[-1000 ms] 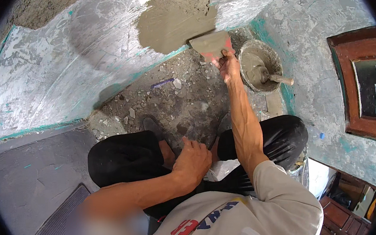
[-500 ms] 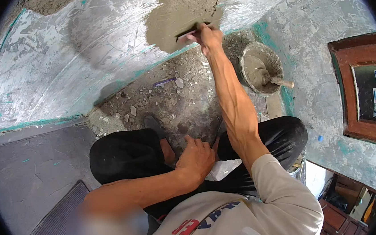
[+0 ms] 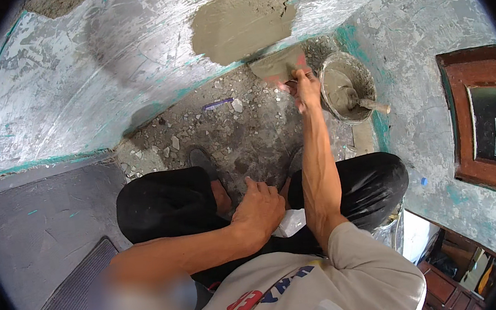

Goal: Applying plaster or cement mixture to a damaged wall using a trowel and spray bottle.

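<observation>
My right hand (image 3: 307, 88) grips a flat plastering scraper (image 3: 276, 67), a thin broad plate smeared with grey mortar and showing reddish patches. The plate is held over the floor at the foot of the wall, just left of the mortar bucket (image 3: 360, 65). Above it on the wall is a smooth wet mortar patch (image 3: 237, 35), with rough bare render over that. In the bucket lies wet grey mortar (image 3: 336, 82) and a trowel whose wooden handle (image 3: 375, 106) leans over the rim. Between my knees, my left hand (image 3: 258, 209) hangs loosely with bent fingers apart and nothing visible in it.
Rubble and plaster chips (image 3: 175, 142) litter the floor, along with a purple strip (image 3: 217, 104). A scraped grey wall (image 3: 426, 98) with a brown wooden frame (image 3: 455, 107) stands at right. At lower left lies a ribbed dark mat (image 3: 77, 288).
My right hand has drawn the scraper off the wet wall patch, down and right toward the bucket. The scraper's mortar-covered face now shows. My left hand stays where it was.
</observation>
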A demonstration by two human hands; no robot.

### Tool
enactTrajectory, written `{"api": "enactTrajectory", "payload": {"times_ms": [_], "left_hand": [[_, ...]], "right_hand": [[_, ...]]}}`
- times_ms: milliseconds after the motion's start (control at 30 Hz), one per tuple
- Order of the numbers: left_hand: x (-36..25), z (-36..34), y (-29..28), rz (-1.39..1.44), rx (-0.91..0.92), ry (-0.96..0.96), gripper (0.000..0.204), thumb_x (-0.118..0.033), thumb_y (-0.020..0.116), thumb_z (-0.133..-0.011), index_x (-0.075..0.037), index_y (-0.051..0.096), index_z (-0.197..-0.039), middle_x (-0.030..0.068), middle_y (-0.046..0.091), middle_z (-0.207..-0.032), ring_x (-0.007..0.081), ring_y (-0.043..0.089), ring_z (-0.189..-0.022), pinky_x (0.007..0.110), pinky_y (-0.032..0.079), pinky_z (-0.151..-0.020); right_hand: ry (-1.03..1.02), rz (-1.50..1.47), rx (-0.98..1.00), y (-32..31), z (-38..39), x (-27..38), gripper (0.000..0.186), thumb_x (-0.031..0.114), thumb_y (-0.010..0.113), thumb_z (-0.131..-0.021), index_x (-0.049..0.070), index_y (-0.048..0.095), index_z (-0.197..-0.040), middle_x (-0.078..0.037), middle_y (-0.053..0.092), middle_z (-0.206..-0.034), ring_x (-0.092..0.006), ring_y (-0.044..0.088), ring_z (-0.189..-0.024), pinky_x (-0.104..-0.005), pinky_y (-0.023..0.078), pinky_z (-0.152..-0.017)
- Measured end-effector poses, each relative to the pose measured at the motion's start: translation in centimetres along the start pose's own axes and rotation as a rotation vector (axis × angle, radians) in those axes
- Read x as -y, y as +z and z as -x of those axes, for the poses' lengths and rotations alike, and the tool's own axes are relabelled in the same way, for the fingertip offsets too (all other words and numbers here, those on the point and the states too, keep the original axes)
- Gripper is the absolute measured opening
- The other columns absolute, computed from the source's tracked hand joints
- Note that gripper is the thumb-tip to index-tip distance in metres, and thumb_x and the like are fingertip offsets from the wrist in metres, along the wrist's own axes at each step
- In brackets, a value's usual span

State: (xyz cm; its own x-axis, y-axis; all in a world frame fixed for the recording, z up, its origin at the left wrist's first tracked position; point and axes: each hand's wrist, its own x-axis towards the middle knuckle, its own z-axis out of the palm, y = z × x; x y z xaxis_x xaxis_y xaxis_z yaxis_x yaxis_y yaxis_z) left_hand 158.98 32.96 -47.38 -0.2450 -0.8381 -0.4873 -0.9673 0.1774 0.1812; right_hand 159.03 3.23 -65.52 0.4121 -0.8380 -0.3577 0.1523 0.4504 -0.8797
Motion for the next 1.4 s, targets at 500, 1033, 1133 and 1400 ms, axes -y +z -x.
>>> {"api": "enactTrajectory", "payload": {"times_ms": [500,1033,1133,1400], "left_hand": [[0.3,-0.7,-0.4,0.0,0.04,0.011,0.047,-0.021,0.07,-0.087,0.0,0.064,-0.128,0.0174,0.067,-0.114,0.0352,0.064,-0.113,0.054,0.045,-0.103],[-0.8,-0.5,-0.4,-0.066,0.067,0.014,0.036,-0.023,0.06,-0.096,-0.001,0.068,-0.123,0.0176,0.068,-0.115,0.0365,0.064,-0.112,0.058,0.044,-0.104],[-1.7,-0.3,0.6,-0.013,0.136,0.036,0.034,-0.024,0.059,-0.097,-0.002,0.071,-0.121,0.0178,0.068,-0.114,0.0375,0.064,-0.113,0.064,0.045,-0.102],[-2.1,0.0,1.5,0.015,0.252,0.007,0.035,-0.023,0.059,-0.097,0.001,0.072,-0.12,0.02,0.068,-0.118,0.0399,0.063,-0.115,0.067,0.048,-0.099]], "right_hand": [[0.047,0.035,0.006,1.4,-1.0,-2.8,0.024,0.006,0.056,-0.099,-0.007,0.06,-0.118,-0.016,0.065,-0.108,-0.0284,0.071,-0.08,-0.0389,0.067,-0.066],[-0.791,0.182,0.04,2.6,-6.4,-9.5,0.018,0.014,0.055,-0.106,-0.002,0.063,-0.102,-0.003,0.06,-0.086,-0.0112,0.05,-0.081,-0.0299,0.046,-0.07],[-0.68,0.22,0.005,4.3,-3.7,-9.9,0.015,0.01,0.054,-0.106,-0.002,0.063,-0.102,-0.001,0.059,-0.085,-0.0092,0.049,-0.079,-0.0282,0.044,-0.068],[-0.506,0.243,0.066,8.9,3.0,-11.4,0.019,0.017,0.058,-0.107,-0.001,0.065,-0.108,0.002,0.061,-0.086,-0.0084,0.051,-0.076,-0.0292,0.046,-0.066]]}}
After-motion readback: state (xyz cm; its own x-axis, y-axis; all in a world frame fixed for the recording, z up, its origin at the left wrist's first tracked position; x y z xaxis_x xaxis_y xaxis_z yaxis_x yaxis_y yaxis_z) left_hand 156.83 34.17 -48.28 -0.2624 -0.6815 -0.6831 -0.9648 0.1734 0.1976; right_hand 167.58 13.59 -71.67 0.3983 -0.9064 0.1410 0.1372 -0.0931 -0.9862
